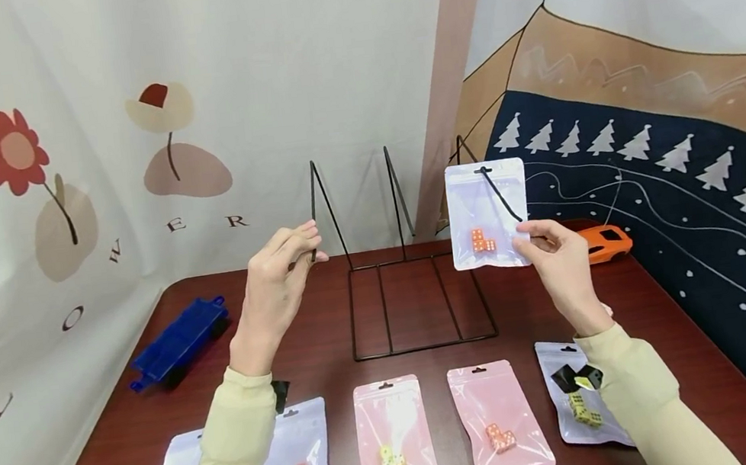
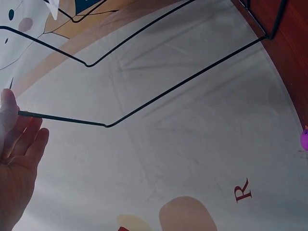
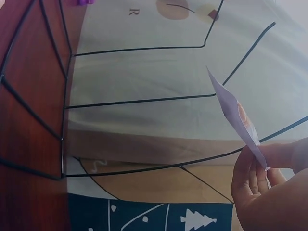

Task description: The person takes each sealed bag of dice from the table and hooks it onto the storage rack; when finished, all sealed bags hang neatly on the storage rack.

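Note:
A black wire display rack (image 1: 415, 260) stands on the table with three upright prongs bent forward. My left hand (image 1: 275, 286) pinches the front end of the left prong (image 2: 62, 118) between thumb and fingers. On the right prong hangs a pale lilac zip bag (image 1: 480, 205) holding orange dice (image 1: 482, 241), the prong coming through its top hole. With thumb and fingers, my right hand (image 1: 562, 268) pinches the bag's lower right edge, close to the prong's tip. Edge-on, the same bag (image 3: 233, 113) appears in the right wrist view. The middle prong (image 1: 395, 203) carries no bag.
Along the front lie a pink bag with yellow dice (image 1: 391, 407), a pink bag with orange dice (image 1: 491, 395), a lilac bag (image 1: 302, 432) and others partly behind my sleeves. A blue toy trailer (image 1: 181, 339) sits left, an orange toy car (image 1: 605, 243) right.

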A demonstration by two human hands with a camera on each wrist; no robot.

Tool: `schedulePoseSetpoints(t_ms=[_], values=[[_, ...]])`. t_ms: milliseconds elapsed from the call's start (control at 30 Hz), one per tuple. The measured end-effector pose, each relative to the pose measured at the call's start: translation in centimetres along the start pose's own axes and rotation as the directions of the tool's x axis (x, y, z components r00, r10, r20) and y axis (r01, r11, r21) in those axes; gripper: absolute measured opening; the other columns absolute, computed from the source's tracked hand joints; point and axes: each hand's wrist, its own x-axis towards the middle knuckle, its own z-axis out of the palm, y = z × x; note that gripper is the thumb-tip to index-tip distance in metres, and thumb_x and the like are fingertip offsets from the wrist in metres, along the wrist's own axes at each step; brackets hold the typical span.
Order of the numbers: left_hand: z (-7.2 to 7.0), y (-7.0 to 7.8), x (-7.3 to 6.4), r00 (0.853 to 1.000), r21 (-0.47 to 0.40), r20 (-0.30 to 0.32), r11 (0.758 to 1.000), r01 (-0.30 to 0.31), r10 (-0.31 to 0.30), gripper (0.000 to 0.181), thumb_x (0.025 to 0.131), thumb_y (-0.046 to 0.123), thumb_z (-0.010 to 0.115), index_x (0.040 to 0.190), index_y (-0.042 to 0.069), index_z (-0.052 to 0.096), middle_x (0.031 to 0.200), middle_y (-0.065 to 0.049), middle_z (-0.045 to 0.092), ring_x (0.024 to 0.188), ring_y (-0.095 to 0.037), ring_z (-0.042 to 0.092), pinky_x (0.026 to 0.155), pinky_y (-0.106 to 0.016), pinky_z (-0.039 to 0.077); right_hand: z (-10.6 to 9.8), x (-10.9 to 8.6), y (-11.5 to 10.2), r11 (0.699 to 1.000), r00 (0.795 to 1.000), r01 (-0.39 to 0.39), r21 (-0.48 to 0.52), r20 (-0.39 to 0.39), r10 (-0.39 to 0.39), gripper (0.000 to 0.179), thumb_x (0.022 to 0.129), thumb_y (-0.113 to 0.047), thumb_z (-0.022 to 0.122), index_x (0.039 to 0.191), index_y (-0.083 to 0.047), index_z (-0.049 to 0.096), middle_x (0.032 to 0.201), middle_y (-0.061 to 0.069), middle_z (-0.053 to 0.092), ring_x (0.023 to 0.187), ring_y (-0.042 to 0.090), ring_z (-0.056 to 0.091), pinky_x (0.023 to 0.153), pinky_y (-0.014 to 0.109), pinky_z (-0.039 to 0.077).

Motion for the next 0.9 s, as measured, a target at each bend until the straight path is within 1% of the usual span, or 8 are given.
schedulePoseSetpoints(t_ms=[133, 200, 267, 367, 567, 700, 900], values=[[0.0, 0.0, -0.1, 1.0, 0.003, 0.008, 1.0, 0.008, -0.008, 0.02, 0.079, -0.018, 0.066, 0.095, -0.007, 0.069, 0.098, -0.014, 0.063, 0.105, -0.025, 0.062, 0.082, -0.016, 0.051, 0.5, 0.9, 0.3, 0.998, 1.0, -0.016, 0.063, 0.004, 0.016, 0.016, 0.083, 0.005, 0.069, 0.099, 0.004, 0.066, 0.095, 0.004, 0.064, 0.078, 0.01, 0.06, 0.072, 0.012, 0.051], [-0.1, 0.0, -0.2, 1.0, 0.002, 0.012, 1.0, 0.012, -0.012, 0.02, 0.078, -0.018, 0.066, 0.095, -0.007, 0.068, 0.099, -0.014, 0.063, 0.104, -0.024, 0.063, 0.081, -0.015, 0.051, 0.8, 1.2, 0.4, 0.996, 1.0, -0.025, 0.086, 0.003, 0.024, 0.017, 0.083, 0.007, 0.068, 0.099, 0.003, 0.066, 0.095, 0.003, 0.065, 0.078, 0.009, 0.061, 0.073, 0.013, 0.052], [-0.1, 0.0, -0.2, 1.0, 0.003, 0.012, 1.0, 0.011, -0.011, 0.021, 0.078, -0.019, 0.066, 0.095, -0.007, 0.068, 0.099, -0.014, 0.063, 0.103, -0.023, 0.063, 0.081, -0.016, 0.051, 1.1, 1.5, 0.5, 0.995, 1.0, -0.03, 0.091, 0.003, 0.03, 0.019, 0.083, 0.008, 0.067, 0.101, 0.006, 0.064, 0.093, 0.0, 0.065, 0.077, 0.008, 0.061, 0.072, 0.013, 0.052], [-0.1, -0.1, -0.2, 1.0, 0.002, 0.009, 1.0, 0.002, -0.002, 0.021, 0.078, -0.019, 0.066, 0.095, -0.007, 0.068, 0.098, -0.013, 0.063, 0.103, -0.022, 0.063, 0.08, -0.017, 0.052, 1.5, 2.0, 0.4, 0.997, 1.0, -0.028, 0.07, 0.005, 0.028, 0.022, 0.084, 0.007, 0.067, 0.105, 0.01, 0.062, 0.091, -0.003, 0.063, 0.075, 0.008, 0.06, 0.07, 0.012, 0.052], [-0.1, -0.1, 0.1, 1.0, 0.012, 0.012, 1.0, -0.005, 0.005, 0.022, 0.077, -0.019, 0.067, 0.094, -0.006, 0.069, 0.097, -0.013, 0.064, 0.105, -0.025, 0.063, 0.082, -0.017, 0.051, 2.6, 3.5, -0.1, 0.999, 1.0, 0.006, 0.045, -0.02, -0.005, 0.02, 0.083, 0.008, 0.067, 0.102, 0.011, 0.061, 0.087, -0.002, 0.062, 0.074, 0.006, 0.058, 0.071, 0.012, 0.05], [-0.3, 0.0, 0.1, 1.0, 0.025, 0.022, 1.0, 0.001, -0.002, 0.021, 0.078, -0.019, 0.067, 0.094, -0.006, 0.069, 0.096, -0.012, 0.063, 0.105, -0.025, 0.062, 0.082, -0.016, 0.05, 3.0, 4.2, -0.1, 0.999, 1.0, -0.005, 0.048, -0.01, 0.005, 0.023, 0.084, 0.007, 0.067, 0.105, 0.013, 0.061, 0.086, -0.003, 0.06, 0.078, 0.008, 0.058, 0.071, 0.013, 0.049], [-0.4, 0.2, 0.0, 0.999, 0.014, 0.038, 1.0, -0.005, 0.004, 0.022, 0.077, -0.02, 0.067, 0.094, -0.006, 0.068, 0.096, -0.012, 0.063, 0.104, -0.028, 0.063, 0.081, -0.016, 0.051, 3.4, 4.9, 0.3, 0.999, 1.0, -0.014, 0.034, -0.018, 0.014, 0.023, 0.084, 0.005, 0.068, 0.106, 0.011, 0.061, 0.089, -0.002, 0.06, 0.083, 0.009, 0.058, 0.073, 0.013, 0.049]])
